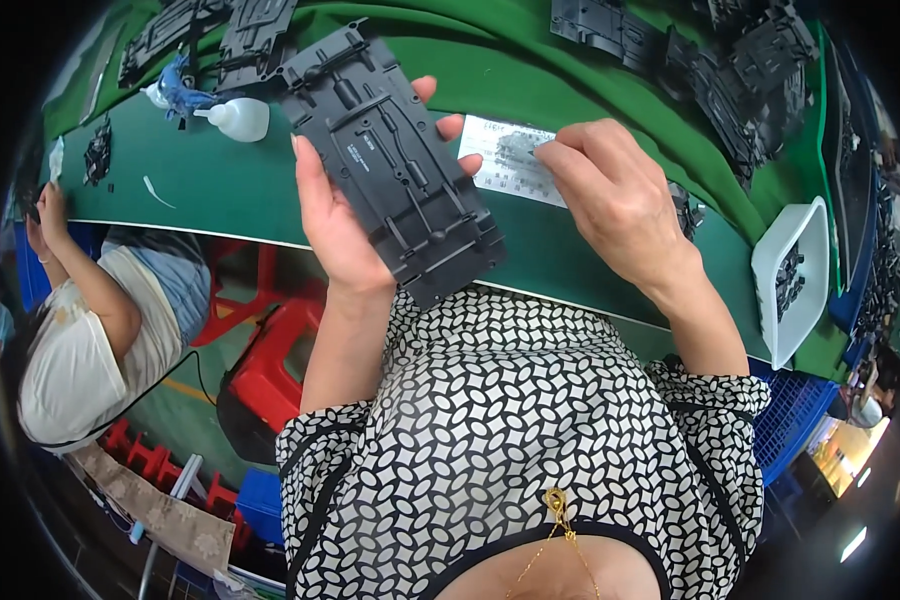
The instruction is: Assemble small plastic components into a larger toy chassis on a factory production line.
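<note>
1. In the head view, the person's left hand (pixel 340 225) held a long black plastic panel (pixel 390 160) from beneath, its thumb along the left edge and three fingertips showing at the right. The fingers were spread about as wide as the panel and had hold of it.
2. That panel was slanted, its far end toward the upper left, its near end at the table's edge in front of the patterned blouse (pixel 510 400).
3. The right hand (pixel 610 200) was curled, thumb and forefinger drawn close together at a printed white sheet (pixel 480 140). I couldn't tell whether they pinched anything, or touched the paper.
4. A grey patch (pixel 518 147) covered the sheet's middle, too indistinct to make out.
5. On the right stood a white tray (pixel 768 290) with small black parts (pixel 790 280) in it.
6. More black panels (pixel 740 90) lay on the green cloth (pixel 450 50) at the far right.
7. A white squeeze bottle (pixel 238 120) lay left of the held panel, near some crumpled blue material (pixel 177 90).
8. Farther left sat a co-worker (pixel 80 350).
</note>
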Tool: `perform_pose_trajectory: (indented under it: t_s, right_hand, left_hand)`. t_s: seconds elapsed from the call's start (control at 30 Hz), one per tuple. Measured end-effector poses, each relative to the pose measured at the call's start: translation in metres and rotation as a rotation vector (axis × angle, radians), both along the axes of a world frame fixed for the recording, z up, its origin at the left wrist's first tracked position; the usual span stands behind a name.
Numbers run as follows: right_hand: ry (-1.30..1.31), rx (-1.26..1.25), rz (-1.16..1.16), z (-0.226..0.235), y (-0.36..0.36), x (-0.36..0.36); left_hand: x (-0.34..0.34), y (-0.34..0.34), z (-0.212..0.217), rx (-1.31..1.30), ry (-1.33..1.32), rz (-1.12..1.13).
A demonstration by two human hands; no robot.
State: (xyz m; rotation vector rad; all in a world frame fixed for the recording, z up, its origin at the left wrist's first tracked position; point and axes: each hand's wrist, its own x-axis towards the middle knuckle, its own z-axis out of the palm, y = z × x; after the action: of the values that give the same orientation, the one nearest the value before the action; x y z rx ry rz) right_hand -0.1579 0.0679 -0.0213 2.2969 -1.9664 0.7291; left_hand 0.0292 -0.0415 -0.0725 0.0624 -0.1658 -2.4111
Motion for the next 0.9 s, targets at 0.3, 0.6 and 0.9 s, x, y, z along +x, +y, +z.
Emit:
perform_pose_trajectory:
  t_s: [0.3, 0.6, 0.9]
  right_hand:
    - [0.046, 0.063, 0.027, 0.002, 0.000, 0.000]
    - [-0.336, 0.094, -0.171, 0.005, 0.003, 0.000]
    - [-0.520, 0.168, -0.323, -0.008, 0.005, -0.003]
  left_hand:
    - [-0.002, 0.001, 0.008, 0.048, -0.067, 0.013]
    - [-0.002, 0.003, 0.008, 0.065, -0.072, 0.009]
    - [-0.002, 0.003, 0.005, 0.000, -0.031, -0.002]
